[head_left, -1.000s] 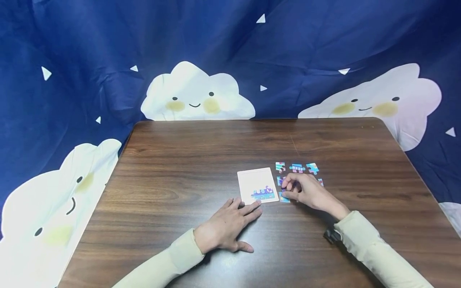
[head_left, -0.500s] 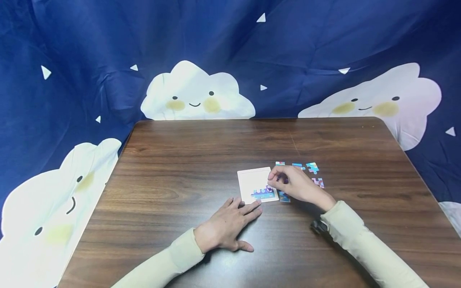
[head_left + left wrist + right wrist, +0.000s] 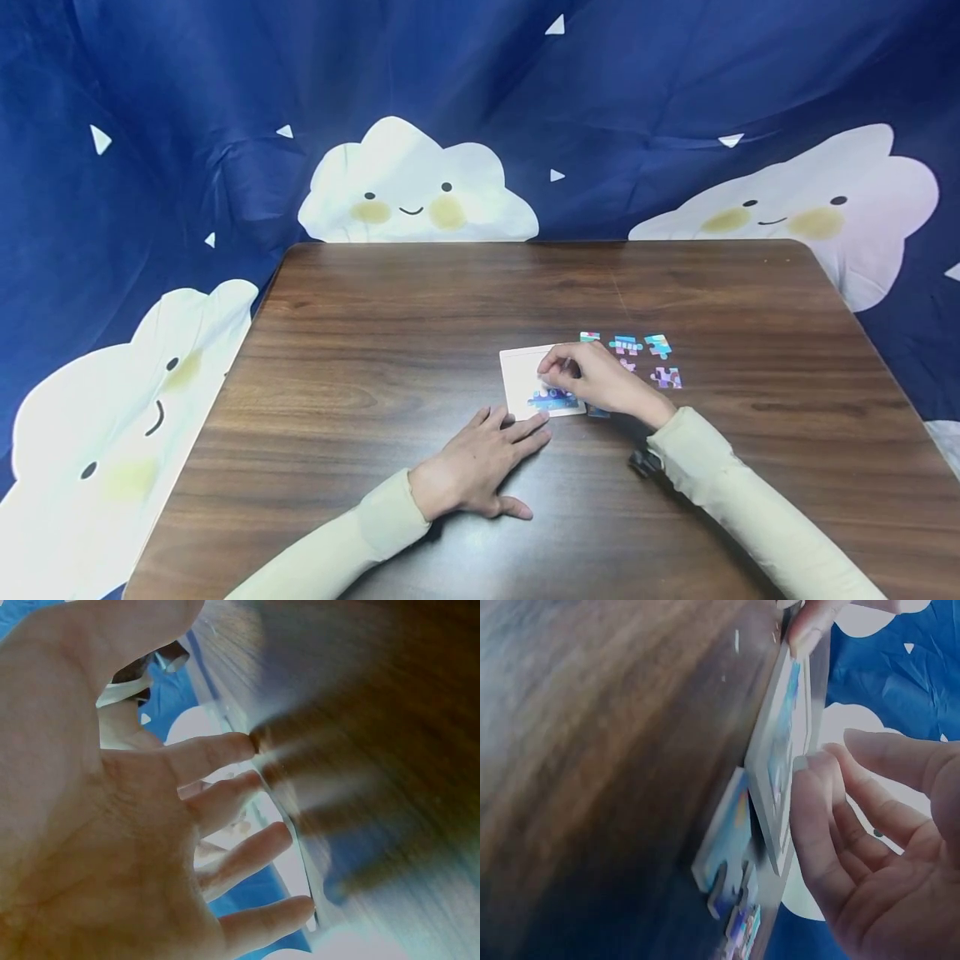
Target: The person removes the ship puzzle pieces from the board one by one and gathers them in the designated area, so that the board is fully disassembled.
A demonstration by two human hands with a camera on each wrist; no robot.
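Observation:
A white square puzzle tray (image 3: 519,377) lies on the table with joined blue and purple pieces (image 3: 553,402) along its lower right. My left hand (image 3: 480,465) lies flat and spread, its fingertips touching the tray's near edge. Over the tray, my right hand (image 3: 603,379) has thumb and fingers drawn together in a pinch. A small greyish puzzle piece (image 3: 801,762) shows faintly between those fingertips in the right wrist view; its printed face is hidden. In that view, a loose corner piece (image 3: 724,834) lies beside the tray.
Several loose puzzle pieces lie right of the tray, among them a blue one (image 3: 658,346) and a purple one (image 3: 666,378); my right hand covers part of this group. The brown wooden table (image 3: 360,333) ends at a blue curtain (image 3: 585,100) with printed clouds.
My right hand has moved left from the loose pieces to over the tray, its fingers pinched throughout. The left hand keeps its place at the tray's edge. The head view has shifted slightly.

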